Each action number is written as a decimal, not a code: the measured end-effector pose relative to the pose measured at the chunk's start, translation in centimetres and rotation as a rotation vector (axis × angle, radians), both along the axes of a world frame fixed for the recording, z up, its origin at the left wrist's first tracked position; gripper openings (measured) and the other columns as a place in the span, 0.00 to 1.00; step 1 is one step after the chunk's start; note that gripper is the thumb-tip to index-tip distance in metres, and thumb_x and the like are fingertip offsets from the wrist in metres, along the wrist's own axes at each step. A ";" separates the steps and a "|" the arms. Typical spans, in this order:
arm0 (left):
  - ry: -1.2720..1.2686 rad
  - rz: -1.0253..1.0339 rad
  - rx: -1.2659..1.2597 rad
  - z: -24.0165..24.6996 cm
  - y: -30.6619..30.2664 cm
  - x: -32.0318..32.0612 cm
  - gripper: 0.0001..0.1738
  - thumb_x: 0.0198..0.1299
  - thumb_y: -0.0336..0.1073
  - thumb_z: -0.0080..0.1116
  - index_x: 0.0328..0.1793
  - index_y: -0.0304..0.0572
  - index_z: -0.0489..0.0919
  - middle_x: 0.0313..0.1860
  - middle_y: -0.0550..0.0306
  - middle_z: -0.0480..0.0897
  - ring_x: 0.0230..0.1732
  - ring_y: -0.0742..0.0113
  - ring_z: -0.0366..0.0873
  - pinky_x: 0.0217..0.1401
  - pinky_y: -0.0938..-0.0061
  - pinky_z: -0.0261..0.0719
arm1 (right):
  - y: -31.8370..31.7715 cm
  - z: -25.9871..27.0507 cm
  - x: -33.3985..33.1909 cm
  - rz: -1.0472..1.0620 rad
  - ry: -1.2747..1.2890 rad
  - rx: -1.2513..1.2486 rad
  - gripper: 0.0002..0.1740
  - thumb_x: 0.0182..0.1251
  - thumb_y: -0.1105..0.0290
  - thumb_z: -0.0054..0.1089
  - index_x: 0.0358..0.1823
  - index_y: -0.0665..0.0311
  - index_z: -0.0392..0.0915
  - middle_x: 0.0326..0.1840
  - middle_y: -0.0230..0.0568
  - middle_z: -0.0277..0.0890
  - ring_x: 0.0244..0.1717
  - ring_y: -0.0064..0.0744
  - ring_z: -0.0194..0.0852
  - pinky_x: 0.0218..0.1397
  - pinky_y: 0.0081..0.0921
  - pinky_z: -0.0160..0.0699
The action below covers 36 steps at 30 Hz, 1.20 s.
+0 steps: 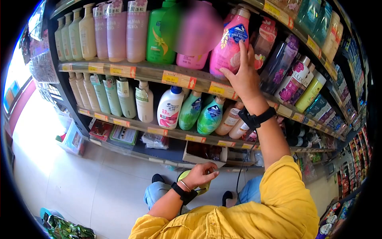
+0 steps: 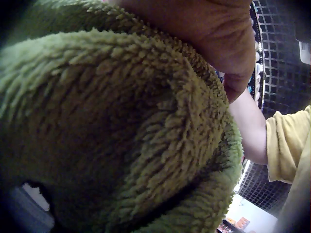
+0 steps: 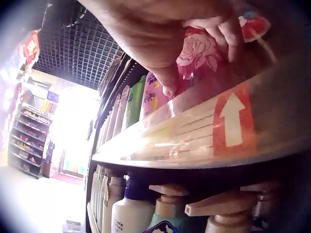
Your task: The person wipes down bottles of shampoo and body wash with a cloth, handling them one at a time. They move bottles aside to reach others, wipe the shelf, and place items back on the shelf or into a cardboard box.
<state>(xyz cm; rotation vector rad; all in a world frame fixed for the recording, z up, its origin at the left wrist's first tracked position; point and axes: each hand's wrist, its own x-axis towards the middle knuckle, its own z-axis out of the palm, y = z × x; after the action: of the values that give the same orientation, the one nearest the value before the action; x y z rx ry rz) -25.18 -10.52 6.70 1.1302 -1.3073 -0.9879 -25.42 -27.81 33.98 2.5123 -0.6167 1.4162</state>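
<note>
My right hand (image 1: 243, 75) reaches up to the upper shelf and grips a pink bottle (image 1: 230, 47) with a blue label, thumb on its left side and fingers on its front and right. From the right wrist view, the thumb and fingers of the right hand (image 3: 160, 39) span the pink bottle (image 3: 197, 53), which has a rose printed low on it. Low in front of my body, the left hand (image 1: 199, 175) holds a fuzzy yellow-green cloth (image 1: 203, 188). That cloth (image 2: 121, 107) fills much of the left wrist view, bunched under the left hand (image 2: 214, 34).
To the left along the upper shelf stand a green bottle (image 1: 158, 36) and several pale pink bottles (image 1: 137, 38). A dark purple bottle (image 1: 278, 55) is right of the hand. Pump bottles line the lower shelf (image 1: 157, 130). Below, an open cardboard box (image 1: 203, 159) sits near the floor.
</note>
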 end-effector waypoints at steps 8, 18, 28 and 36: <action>0.001 -0.003 0.002 -0.2 -0.2 -0.4 0.17 0.54 0.41 0.58 0.43 0.36 0.74 0.23 0.63 0.76 0.23 0.80 0.69 0.24 0.83 0.67 | -0.5 -1.1 -0.7 0.011 0.032 -0.071 0.47 0.45 0.65 0.67 0.66 0.50 0.47 0.66 0.60 0.44 0.60 0.59 0.56 0.49 0.39 0.74; 0.014 0.051 0.008 -0.1 -0.9 -0.7 0.14 0.52 0.39 0.60 0.40 0.37 0.75 0.22 0.66 0.74 0.23 0.81 0.66 0.25 0.83 0.66 | 1.4 -2.2 -2.6 0.248 -0.031 -0.102 0.34 0.50 0.69 0.62 0.59 0.59 0.59 0.64 0.55 0.51 0.57 0.55 0.60 0.55 0.36 0.67; 0.400 0.286 -0.011 -1.7 -1.1 -1.5 0.04 0.54 0.27 0.53 0.36 0.36 0.73 0.30 0.64 0.75 0.33 0.80 0.70 0.36 0.84 0.70 | 7.3 -21.4 -13.5 0.577 0.460 0.590 0.29 0.54 0.58 0.59 0.56 0.63 0.63 0.55 0.51 0.65 0.55 0.49 0.65 0.57 0.33 0.65; 0.420 0.198 0.043 -2.2 -0.9 -2.3 0.03 0.57 0.25 0.50 0.36 0.34 0.72 0.28 0.65 0.74 0.31 0.79 0.72 0.35 0.84 0.71 | 9.9 -26.5 -17.2 0.592 0.567 1.103 0.32 0.48 0.61 0.64 0.54 0.67 0.64 0.45 0.52 0.71 0.48 0.48 0.70 0.52 0.33 0.68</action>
<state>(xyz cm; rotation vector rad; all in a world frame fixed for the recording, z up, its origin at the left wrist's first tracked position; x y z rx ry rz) -27.44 -11.43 4.51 0.9951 -0.8260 -1.0408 -42.66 -17.87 7.49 3.9729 -0.6600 0.3035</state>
